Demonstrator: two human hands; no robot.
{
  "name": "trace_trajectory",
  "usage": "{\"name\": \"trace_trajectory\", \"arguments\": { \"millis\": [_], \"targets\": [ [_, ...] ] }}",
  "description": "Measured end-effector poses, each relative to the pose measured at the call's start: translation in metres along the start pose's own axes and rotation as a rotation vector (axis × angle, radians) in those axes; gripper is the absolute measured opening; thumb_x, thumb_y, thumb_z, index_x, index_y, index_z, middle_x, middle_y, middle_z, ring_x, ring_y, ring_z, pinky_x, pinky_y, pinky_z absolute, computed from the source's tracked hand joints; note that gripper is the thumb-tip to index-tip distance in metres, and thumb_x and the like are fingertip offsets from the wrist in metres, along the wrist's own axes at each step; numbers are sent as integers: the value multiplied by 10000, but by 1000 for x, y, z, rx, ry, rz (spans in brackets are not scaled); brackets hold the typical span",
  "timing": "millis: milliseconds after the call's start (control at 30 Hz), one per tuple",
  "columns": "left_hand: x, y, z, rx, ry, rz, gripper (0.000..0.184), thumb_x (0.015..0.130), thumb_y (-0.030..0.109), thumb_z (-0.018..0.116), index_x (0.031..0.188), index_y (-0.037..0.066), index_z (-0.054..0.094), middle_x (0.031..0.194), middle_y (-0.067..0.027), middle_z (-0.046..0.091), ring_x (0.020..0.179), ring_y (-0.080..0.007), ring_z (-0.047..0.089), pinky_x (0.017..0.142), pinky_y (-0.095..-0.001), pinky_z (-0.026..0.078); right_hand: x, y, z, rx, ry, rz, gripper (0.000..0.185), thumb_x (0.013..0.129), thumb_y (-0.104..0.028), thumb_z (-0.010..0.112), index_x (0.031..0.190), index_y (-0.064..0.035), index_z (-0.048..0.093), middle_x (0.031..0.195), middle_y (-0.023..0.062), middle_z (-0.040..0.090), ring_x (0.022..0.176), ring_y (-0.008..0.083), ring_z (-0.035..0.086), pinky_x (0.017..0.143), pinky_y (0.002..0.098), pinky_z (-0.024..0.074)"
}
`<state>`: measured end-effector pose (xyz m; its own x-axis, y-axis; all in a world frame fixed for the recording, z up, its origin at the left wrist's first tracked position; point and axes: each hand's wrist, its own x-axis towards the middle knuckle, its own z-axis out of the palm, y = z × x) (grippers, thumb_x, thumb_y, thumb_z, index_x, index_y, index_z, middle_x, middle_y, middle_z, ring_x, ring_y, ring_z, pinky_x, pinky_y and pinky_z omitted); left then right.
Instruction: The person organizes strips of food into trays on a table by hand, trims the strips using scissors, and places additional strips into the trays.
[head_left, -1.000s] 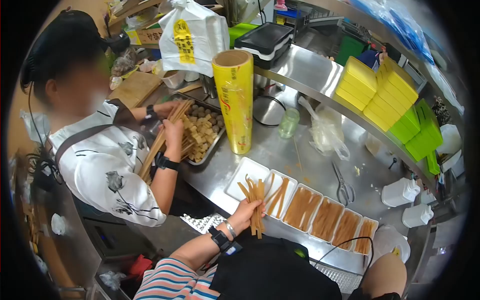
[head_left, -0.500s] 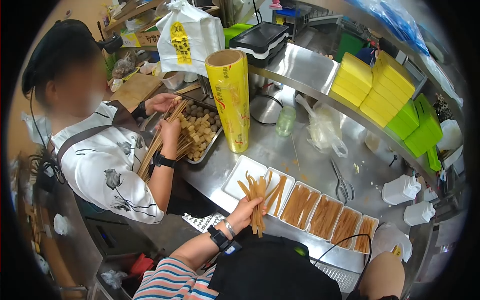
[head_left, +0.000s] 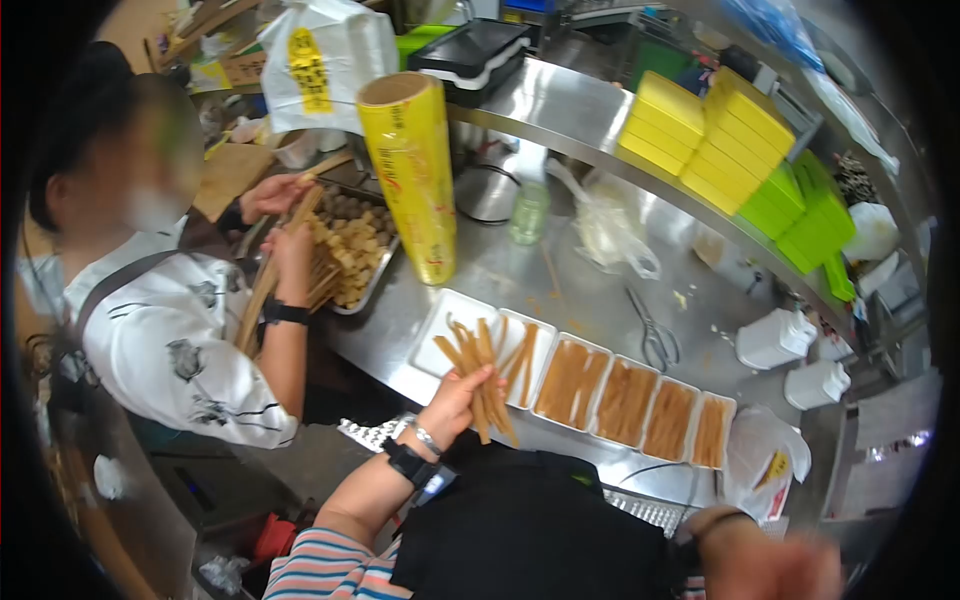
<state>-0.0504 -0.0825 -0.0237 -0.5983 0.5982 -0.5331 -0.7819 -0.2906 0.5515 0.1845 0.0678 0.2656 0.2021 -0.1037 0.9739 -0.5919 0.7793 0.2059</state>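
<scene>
My left hand (head_left: 458, 400) is closed round a loose bunch of flat brown food strips (head_left: 478, 355), which fan out above and below the fingers. It hovers over a white tray (head_left: 432, 350) at the left end of a row. The neighbouring tray has a few brown strips (head_left: 527, 360) lying in it. Further right, several white trays hold strips laid side by side, such as the filled tray (head_left: 627, 400). Low at the right edge, my right hand (head_left: 785, 568) is smeared by motion, and its fingers cannot be made out.
A co-worker (head_left: 190, 310) on the left holds thin sticks above a metal pan (head_left: 375, 275) of cubes and balls. A yellow film roll (head_left: 408, 180) stands upright. Scissors (head_left: 655, 330), white jugs (head_left: 775, 340) and plastic bags lie about. Yellow boxes (head_left: 745, 130) line the raised shelf.
The view has shifted, so the table's things sit further left and higher. My right hand has come into view at the lower right. My left hand still grips the strips.
</scene>
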Motion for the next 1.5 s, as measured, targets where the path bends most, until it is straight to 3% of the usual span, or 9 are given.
{"name": "trace_trajectory", "arguments": {
  "millis": [33, 100, 133, 367, 600, 833, 1100, 1267, 1500],
  "targets": [
    [-1, 1, 2, -17, 3, -7, 156, 863, 100, 615, 1000, 67, 549, 868, -65, 616, 813, -212, 644, 656, -367, 560, -40, 30, 1, -37, 81, 132, 176, 836, -124, 444, 668, -98, 489, 658, 64, 525, 600, 121, 517, 544, 298, 409],
    [-6, 0, 9, -4, -49, -22, 139, 868, 96, 607, 993, 68, 553, 890, -57, 613, 827, -210, 640, 682, -374, 557, -60, 49, 37, -306, -856, 746, 49, 831, -61, 555, 822, -27, 589, 843, 29, 548, 789, 145, 531, 651, 281, 436],
    [-6, 0, 14, 2, -59, -10, 138, 870, 98, 605, 996, 67, 557, 898, -54, 611, 832, -207, 639, 691, -374, 555, -101, 70, 45, 126, -781, 1351, 101, 826, -56, 619, 922, -25, 611, 869, 9, 564, 794, 122, 547, 695, 249, 447],
    [-10, -10, 32, 0, -142, 12, 192, 883, 87, 586, 1071, 55, 564, 954, -44, 616, 861, -170, 621, 746, -320, 540, -280, 47, 70, 405, -761, 1928, 184, 811, -148, 700, 914, -27, 609, 755, -10, 592, 683, 54, 564, 607, 201, 459],
    [-1, -25, 17, 29, -120, -10, 225, 873, 89, 607, 1090, 55, 560, 998, -36, 614, 893, -145, 603, 780, -286, 513, -291, 46, 64, 584, -528, 2241, 120, 818, -128, 687, 868, -61, 601, 727, -26, 590, 600, 32, 525, 519, 169, 416],
    [1, -35, 26, 99, -100, 21, 223, 872, 114, 617, 1081, 63, 559, 979, -38, 616, 860, -152, 609, 739, -295, 523, -292, 39, 61, 549, -659, 2129, 154, 845, -200, 639, 908, -70, 584, 775, -7, 554, 659, 67, 538, 539, 200, 414],
    [-5, -35, 29, 224, -126, -132, 198, 898, 168, 582, 1071, 76, 551, 916, -65, 634, 809, -185, 628, 659, -338, 543, -284, 41, 60, 550, -347, 2308, 154, 845, -172, 662, 930, -59, 603, 746, -31, 580, 592, 32, 518, 514, 172, 417],
    [-7, -35, 30, 340, -154, -128, 205, 889, 180, 598, 1054, 66, 557, 889, -59, 635, 783, -170, 631, 632, -325, 542, -297, 40, 56, 468, -424, 2239, 148, 873, -202, 629, 888, -56, 617, 705, -31, 576, 580, 38, 518, 525, 183, 436],
    [-16, -14, -18, 160, 86, -70, 135, 892, 185, 597, 954, 71, 561, 793, -38, 613, 705, -156, 623, 611, -299, 543, -306, 56, 20, 295, -258, 2206, 179, 889, -223, 607, 904, -45, 619, 686, -20, 567, 592, 57, 528, 568, 196, 456]
  ]
}}
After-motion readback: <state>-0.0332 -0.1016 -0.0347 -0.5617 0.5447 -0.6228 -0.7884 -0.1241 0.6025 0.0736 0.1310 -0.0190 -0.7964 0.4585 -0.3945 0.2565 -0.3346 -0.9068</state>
